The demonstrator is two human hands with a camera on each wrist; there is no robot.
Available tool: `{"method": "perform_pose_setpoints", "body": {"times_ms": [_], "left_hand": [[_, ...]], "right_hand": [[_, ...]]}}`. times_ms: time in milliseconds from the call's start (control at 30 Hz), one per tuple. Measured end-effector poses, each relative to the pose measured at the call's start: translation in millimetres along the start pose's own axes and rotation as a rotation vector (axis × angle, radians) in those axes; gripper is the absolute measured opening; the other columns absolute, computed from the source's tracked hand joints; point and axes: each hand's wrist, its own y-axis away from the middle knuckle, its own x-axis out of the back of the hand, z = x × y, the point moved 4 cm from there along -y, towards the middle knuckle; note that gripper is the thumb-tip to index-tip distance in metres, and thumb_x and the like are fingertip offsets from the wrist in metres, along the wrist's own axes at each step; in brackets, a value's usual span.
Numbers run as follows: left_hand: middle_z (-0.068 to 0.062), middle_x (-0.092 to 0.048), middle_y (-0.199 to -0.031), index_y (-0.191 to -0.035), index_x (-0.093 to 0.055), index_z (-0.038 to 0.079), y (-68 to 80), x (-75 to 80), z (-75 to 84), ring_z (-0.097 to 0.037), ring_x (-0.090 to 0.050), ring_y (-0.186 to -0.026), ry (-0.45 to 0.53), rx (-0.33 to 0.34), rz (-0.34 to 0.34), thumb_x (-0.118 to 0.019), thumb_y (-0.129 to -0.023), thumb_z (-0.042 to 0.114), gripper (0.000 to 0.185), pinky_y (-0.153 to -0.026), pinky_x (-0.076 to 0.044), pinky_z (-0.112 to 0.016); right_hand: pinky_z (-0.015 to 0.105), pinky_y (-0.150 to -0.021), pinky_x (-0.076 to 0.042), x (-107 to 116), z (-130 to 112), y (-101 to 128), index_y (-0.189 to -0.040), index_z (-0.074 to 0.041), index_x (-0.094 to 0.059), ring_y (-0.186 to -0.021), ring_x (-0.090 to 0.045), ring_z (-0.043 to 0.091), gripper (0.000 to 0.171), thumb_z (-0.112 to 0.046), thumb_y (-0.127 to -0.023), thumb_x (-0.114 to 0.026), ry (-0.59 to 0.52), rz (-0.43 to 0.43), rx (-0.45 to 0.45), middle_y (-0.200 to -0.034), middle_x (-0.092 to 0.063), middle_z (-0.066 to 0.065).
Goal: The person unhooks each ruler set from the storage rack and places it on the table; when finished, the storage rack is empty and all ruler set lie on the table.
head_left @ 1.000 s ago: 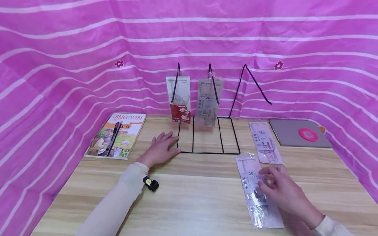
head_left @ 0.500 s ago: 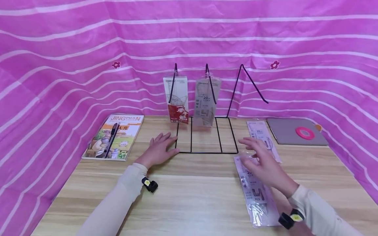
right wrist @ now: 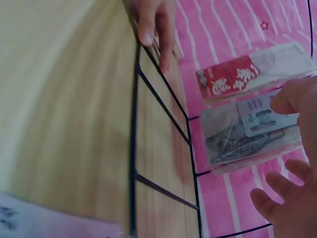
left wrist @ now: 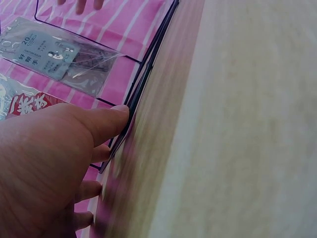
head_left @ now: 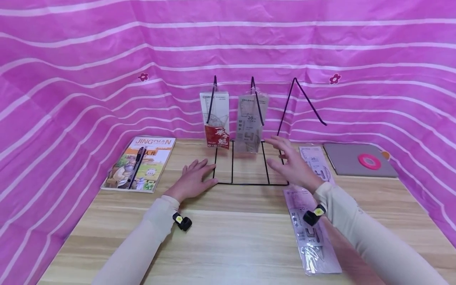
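A black wire display rack stands at the table's back, with three hooks. My left hand rests at the left side of its base, thumb and fingertips by the wire. From the left hook hangs a red-and-white ruler set; a grey ruler set in a clear packet hangs from the middle one. The right hook carries nothing. My right hand, fingers spread and holding nothing, is over the base's right side. In the right wrist view, its thumb overlaps the grey ruler set.
Two more packaged ruler sets lie on the table at right, a nearer one and a farther one, partly behind my right arm. Far right is a grey notebook with a pink ring. A magazine with a pen lies left.
My right hand has moved from over the nearer loose ruler set, forward and left to the rack, and its fingers have spread. The left hand stays by the rack base.
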Motion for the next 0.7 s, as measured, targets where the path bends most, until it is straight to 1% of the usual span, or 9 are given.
{"method": "perform_pose_setpoints", "body": {"times_ms": [67, 167, 300, 400, 533, 700], "left_hand": [[-0.016, -0.023, -0.175, -0.162, -0.043, 0.023, 0.9, -0.5, -0.3, -0.049, -0.010, -0.162, -0.003, 0.001, -0.002, -0.059, -0.104, 0.054, 0.067, -0.126, -0.001, -0.076], [-0.015, -0.023, -0.175, -0.162, -0.043, 0.023, 1.4, -1.3, -1.2, -0.048, -0.010, -0.162, -0.005, 0.004, -0.007, -0.059, -0.104, 0.054, 0.068, -0.126, -0.002, -0.076], [-0.014, -0.022, -0.176, -0.162, -0.042, 0.024, 1.4, -0.7, -1.6, -0.047, -0.009, -0.162, -0.008, 0.011, -0.008, -0.059, -0.104, 0.055, 0.068, -0.126, -0.001, -0.075], [-0.014, -0.021, -0.176, -0.163, -0.041, 0.024, -0.7, -0.5, -2.1, -0.047, -0.009, -0.163, -0.015, 0.010, -0.006, -0.058, -0.104, 0.055, 0.068, -0.126, -0.001, -0.075], [-0.013, -0.020, -0.176, -0.163, -0.041, 0.025, -4.0, 0.0, -2.1, -0.046, -0.008, -0.163, -0.012, 0.005, -0.006, -0.057, -0.104, 0.056, 0.069, -0.127, 0.000, -0.074], [-0.013, -0.020, -0.176, -0.163, -0.041, 0.025, -3.3, -1.1, -2.5, -0.045, -0.008, -0.163, -0.002, 0.013, -0.011, -0.058, -0.104, 0.057, 0.069, -0.127, 0.002, -0.073]], "right_hand": [[0.066, -0.109, -0.047, -1.9, 1.9, -10.1, -0.158, -0.016, -0.048, -0.149, -0.041, 0.039, 0.063, -0.009, -0.099, -0.070, -0.004, 0.012, 0.004, -0.170, -0.033, 0.011], [0.066, -0.109, -0.047, -4.7, 2.7, -22.1, -0.158, -0.014, -0.048, -0.149, -0.040, 0.038, 0.064, -0.009, -0.098, -0.071, -0.005, 0.025, 0.004, -0.170, -0.031, 0.012], [0.065, -0.111, -0.044, -7.3, 3.5, -34.7, -0.157, -0.015, -0.049, -0.150, -0.040, 0.040, 0.064, -0.011, -0.098, -0.072, 0.006, 0.036, 0.000, -0.171, -0.030, 0.011], [0.062, -0.109, -0.043, -7.7, 3.4, -40.8, -0.156, -0.015, -0.050, -0.145, -0.045, 0.041, 0.063, -0.011, -0.098, -0.072, 0.021, 0.048, 0.010, -0.167, -0.037, 0.010], [0.058, -0.106, -0.043, -7.8, 2.1, -44.6, -0.153, -0.011, -0.053, -0.137, -0.052, 0.043, 0.060, -0.008, -0.096, -0.072, 0.018, 0.073, 0.021, -0.159, -0.046, 0.014], [0.058, -0.111, -0.046, -13.7, 1.5, -49.3, -0.149, -0.010, -0.056, -0.134, -0.058, 0.041, 0.054, -0.009, -0.098, -0.072, -0.042, 0.101, -0.022, -0.150, -0.052, 0.016]]}}
